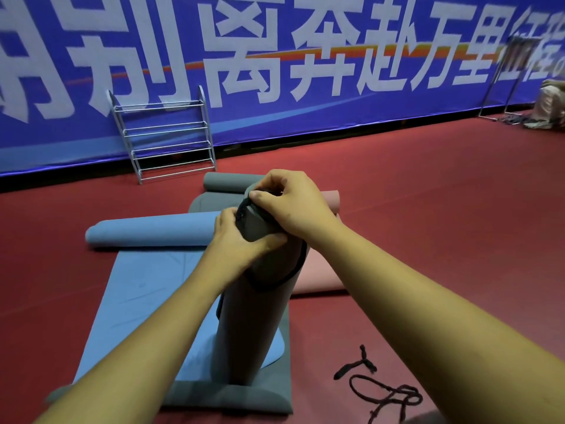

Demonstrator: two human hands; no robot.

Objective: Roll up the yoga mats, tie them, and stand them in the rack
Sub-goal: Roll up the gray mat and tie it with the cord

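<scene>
Step in hand: tying. Rolled grey mat [253, 316] upright, near centre; left hand [235, 237] grips its top, right hand [290, 203] fingers pinch black strap [241, 209] there. Next, likely: cinch strap, carry to rack [165, 139] far left

Grey rolled foam mat [260, 316], near centre: matt, smooth, rubbery. Black woven strap [241, 213] round its top: coarse fabric. Flat blue foam mat [137, 286], left, and pink foam mat [318, 270], right: matt, smooth. Black braided cord [382, 390], near right: rough, fibrous. Silver tubular metal rack [165, 139], far left: glossy. Dark red floor [428, 224]: matt, finely grained. Blue printed banner [305, 123]: faint sheen.
</scene>
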